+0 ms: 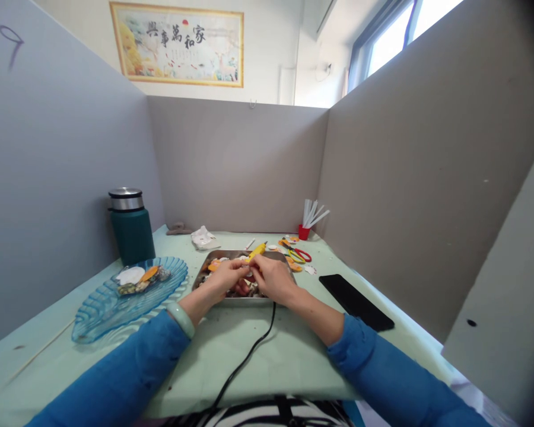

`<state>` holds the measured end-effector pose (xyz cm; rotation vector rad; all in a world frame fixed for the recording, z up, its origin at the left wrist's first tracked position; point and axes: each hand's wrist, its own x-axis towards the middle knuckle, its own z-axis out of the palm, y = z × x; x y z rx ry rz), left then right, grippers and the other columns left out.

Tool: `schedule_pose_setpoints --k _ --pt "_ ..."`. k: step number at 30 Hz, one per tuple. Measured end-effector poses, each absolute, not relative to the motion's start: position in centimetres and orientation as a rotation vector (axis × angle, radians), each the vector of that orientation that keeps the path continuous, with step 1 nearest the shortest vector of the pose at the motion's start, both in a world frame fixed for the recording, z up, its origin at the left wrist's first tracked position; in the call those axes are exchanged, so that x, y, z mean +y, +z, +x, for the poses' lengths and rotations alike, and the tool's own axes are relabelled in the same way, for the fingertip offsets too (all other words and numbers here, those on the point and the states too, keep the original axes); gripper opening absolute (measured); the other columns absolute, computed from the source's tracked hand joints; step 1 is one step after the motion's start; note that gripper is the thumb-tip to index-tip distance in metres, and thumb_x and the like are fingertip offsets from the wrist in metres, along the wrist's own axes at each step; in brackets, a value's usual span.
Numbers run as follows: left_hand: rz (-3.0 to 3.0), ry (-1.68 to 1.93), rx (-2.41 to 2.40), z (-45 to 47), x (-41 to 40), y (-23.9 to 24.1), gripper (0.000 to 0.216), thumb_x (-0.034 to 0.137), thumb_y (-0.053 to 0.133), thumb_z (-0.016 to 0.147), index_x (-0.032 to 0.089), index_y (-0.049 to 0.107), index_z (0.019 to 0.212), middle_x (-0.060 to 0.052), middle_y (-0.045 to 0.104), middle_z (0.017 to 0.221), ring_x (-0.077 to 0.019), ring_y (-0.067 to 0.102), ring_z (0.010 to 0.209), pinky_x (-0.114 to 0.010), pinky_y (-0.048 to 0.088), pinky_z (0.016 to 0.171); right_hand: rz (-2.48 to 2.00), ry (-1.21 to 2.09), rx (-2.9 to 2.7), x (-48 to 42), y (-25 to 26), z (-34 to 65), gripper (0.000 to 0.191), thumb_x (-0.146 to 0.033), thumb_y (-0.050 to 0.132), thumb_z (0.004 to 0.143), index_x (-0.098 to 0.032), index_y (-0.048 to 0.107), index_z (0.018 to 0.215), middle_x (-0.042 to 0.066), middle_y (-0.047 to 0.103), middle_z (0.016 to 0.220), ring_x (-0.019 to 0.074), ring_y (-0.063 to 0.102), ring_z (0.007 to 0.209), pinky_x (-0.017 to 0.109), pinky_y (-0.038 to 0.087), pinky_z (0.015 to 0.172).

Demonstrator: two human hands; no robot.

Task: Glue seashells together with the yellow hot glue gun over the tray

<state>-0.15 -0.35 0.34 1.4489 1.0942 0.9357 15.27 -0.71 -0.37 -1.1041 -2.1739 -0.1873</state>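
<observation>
Above a metal tray, a small piece, too blurred to name, is pinched between the fingertips of the left hand and right hand, apparently so that it is steadied from both sides. Loose bits are penned by the tray's rim. At its back a yellow glue gun is laid, probably for easy reach. Scissors are set beyond, rightward. Farther off, white sticks are kept upright by a red cup. Leftward, a blue plate is placed beside a flask.
</observation>
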Motion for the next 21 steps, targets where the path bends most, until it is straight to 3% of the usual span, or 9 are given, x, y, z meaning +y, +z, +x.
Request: schedule_pose_setpoints --k 21 --pt "1.426 0.939 1.112 -0.04 -0.37 0.34 0.029 0.034 0.067 0.067 0.011 0.059 0.081 0.000 0.058 0.050 -0.0106 0.056 0.042 -0.021 0.044 0.046 -1.097 -0.177 -2.180 -0.51 -0.42 15.26 0.015 -0.023 0.044 0.089 -0.018 0.057 0.088 0.002 0.065 0.079 0.0125 0.055 0.067 0.022 0.029 0.058"
